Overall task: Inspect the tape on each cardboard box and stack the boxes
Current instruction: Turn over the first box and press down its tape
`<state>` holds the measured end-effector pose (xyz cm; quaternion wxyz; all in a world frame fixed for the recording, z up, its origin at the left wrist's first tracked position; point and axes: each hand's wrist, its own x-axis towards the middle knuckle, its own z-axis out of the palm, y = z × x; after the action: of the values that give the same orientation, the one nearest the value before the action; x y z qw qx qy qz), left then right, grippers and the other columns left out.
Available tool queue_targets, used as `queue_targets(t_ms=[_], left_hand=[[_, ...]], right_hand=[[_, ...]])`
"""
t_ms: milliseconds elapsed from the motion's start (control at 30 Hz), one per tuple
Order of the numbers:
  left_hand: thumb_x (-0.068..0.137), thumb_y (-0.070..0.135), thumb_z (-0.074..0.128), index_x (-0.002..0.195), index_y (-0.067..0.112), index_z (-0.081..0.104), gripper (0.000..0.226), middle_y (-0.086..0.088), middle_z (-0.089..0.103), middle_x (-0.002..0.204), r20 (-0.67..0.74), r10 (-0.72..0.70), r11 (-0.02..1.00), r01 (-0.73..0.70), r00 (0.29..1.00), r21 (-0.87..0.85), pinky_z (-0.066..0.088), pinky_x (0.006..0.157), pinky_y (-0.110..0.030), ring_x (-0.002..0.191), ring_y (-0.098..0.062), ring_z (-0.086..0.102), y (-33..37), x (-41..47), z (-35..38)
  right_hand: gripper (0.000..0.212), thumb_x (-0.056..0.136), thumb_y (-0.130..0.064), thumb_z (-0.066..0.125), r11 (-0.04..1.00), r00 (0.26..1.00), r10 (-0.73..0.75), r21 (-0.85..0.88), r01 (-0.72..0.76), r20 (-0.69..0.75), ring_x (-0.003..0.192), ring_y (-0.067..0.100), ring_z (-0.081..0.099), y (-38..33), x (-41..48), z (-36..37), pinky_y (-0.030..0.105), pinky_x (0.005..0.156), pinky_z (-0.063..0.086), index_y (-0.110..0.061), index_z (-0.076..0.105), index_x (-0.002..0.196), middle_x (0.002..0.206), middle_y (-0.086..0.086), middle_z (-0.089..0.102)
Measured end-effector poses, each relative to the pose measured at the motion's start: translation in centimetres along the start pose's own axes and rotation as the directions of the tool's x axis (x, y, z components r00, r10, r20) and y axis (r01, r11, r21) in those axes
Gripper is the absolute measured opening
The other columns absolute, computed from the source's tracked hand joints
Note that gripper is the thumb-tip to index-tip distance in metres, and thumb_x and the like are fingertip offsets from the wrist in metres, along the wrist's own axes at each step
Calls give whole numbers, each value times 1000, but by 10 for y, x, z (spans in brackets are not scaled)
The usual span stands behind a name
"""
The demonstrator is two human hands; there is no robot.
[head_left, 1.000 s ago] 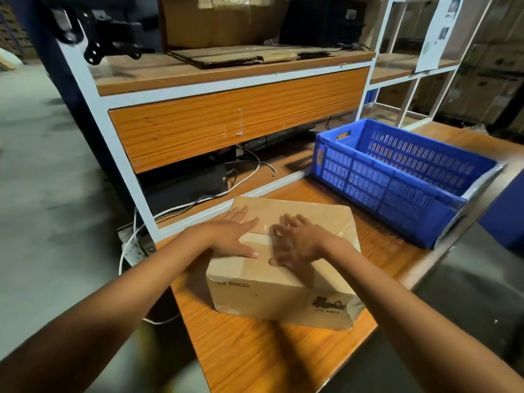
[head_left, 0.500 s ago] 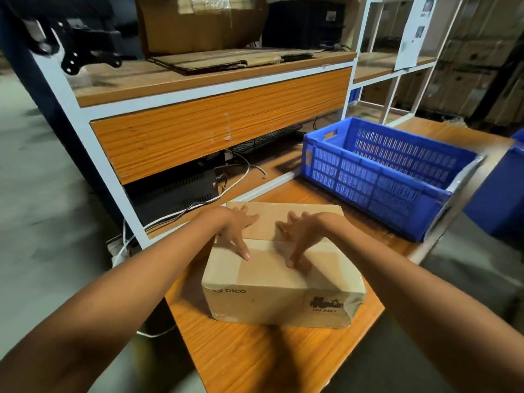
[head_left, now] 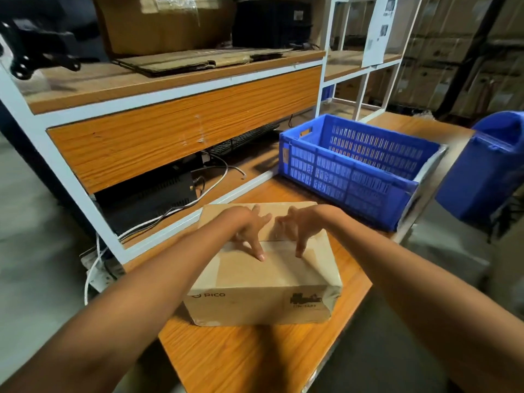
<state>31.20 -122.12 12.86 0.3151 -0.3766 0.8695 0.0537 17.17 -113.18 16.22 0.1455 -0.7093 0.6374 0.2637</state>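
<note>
1. Head view, lower frame: two bare forearms come in from the bottom corners and meet over a wooden bench (head_left: 255,361).
2. Centre of frame: one cardboard box (head_left: 255,279) sits flat on the bench, flaps closed. Its long printed side faces the camera, with "PICO" at the lower left and a dark mark at the lower right.
3. Tape (head_left: 326,265): a glossy clear strip covers the right end of the box, running over the top edge and down the near right corner. A seam crosses the box top from left to right.
4. Left hand (head_left: 246,225): it rests on the box top, left of centre, with fingers spread and arched, holding nothing. One fingertip (head_left: 260,256) presses the top just on the near side of the seam.
5. Right hand (head_left: 303,222): it rests on the box top, right of centre, spread in the same way and holding nothing, with a fingertip (head_left: 299,252) down beside the seam.
6. Right of centre, behind the box: a blue crate (head_left: 348,180) with slotted walls stands on the bench, apart from the box.
7. Right edge: a blue bin (head_left: 482,171) stands beyond the bench.
8. Left of centre: a white-framed rack (head_left: 65,177). Its low shelf carries a black unit (head_left: 147,199), a white cable (head_left: 215,188) and, farther back, a keyboard (head_left: 243,139).
9. Upper frame: flattened cardboard (head_left: 184,62) lies on the upper shelf in front of a large carton (head_left: 158,24). A paper sheet (head_left: 378,32) hangs at the upper right.
</note>
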Motion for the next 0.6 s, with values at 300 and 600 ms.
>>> queue_targets(t_ms=[300,600], left_hand=[[75,79,60,159,32,7,111,-5,3,168,-239,159,928,-228,958,-294,25,119,-53,153,-31,8,20,0,3],[91,74,39,158,41,-6,87,1,-21,165,-291,118,961,-183,949,-209,-4,120,-59,152,-24,-19,33,1,30]], right_hand=[[61,91,-38,71,885,973,-14,449,119,-230,135,28,43,41,-12,38,37,107,36,-28,49,147,148,4,46],[71,89,-41,72,918,968,68,395,34,-242,137,27,42,30,-7,40,38,108,37,-24,44,152,155,7,39]])
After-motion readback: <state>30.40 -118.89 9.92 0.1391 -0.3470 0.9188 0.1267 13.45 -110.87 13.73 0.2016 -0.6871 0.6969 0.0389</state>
